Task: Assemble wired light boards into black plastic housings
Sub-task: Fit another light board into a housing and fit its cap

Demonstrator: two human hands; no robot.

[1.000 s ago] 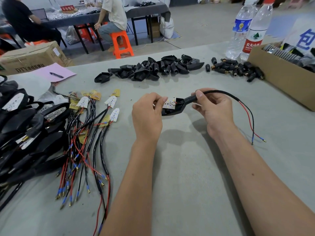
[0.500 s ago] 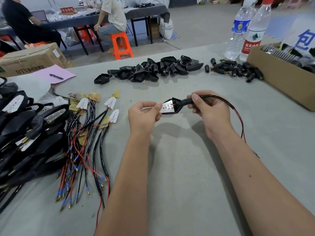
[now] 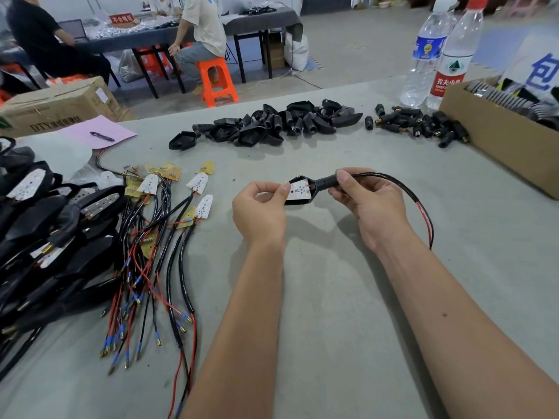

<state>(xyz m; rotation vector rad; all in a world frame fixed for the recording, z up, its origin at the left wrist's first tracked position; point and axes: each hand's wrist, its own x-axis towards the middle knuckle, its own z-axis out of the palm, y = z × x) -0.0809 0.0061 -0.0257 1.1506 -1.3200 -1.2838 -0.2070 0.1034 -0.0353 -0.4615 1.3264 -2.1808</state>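
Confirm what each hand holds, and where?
Both hold one housing: left hand pinches its wide end at the light board, right hand grips its stem.

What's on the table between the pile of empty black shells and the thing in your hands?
Nothing: in the head view, only bare grey table lies between the empty housings and the held housing.

Wired boards left of hands, housings behind.
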